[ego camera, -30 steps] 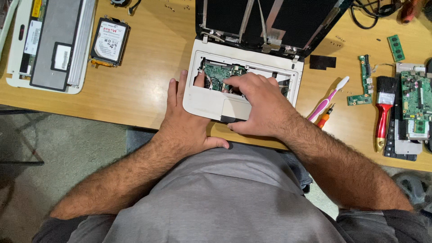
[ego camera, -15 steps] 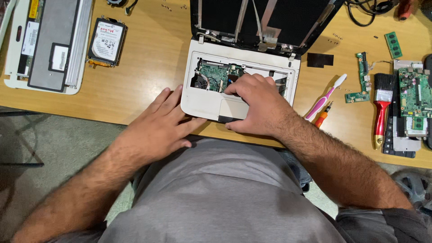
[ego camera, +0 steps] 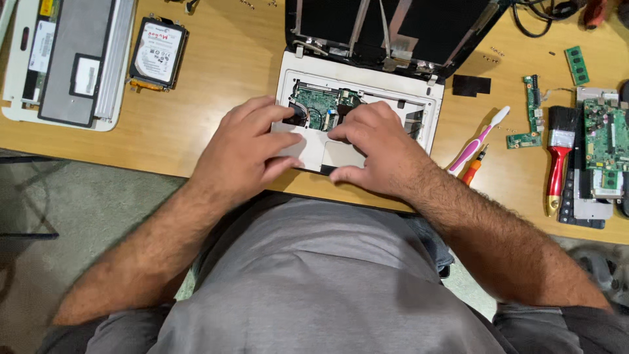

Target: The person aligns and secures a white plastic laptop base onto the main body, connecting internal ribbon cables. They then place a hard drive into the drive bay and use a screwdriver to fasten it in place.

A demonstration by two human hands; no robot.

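Observation:
A small white laptop lies opened up on the wooden table. Its keyboard is off and a green motherboard shows inside, while the black lid stands open at the back. My left hand covers the left part of the palm rest, fingertips at the edge of the opening and thumb on top. My right hand grips the middle of the palm rest, fingers at the inner edge and thumb hooked on the front edge by the touchpad.
At far left are a hard drive and a white-and-grey laptop part. Right of the laptop lie a pink-white toothbrush, an orange screwdriver, a narrow circuit board, a red-handled brush, a green board and a memory stick.
My left hand has moved from the table edge beside the laptop up onto the left of the palm rest. My right hand stays on the palm rest, shifted slightly.

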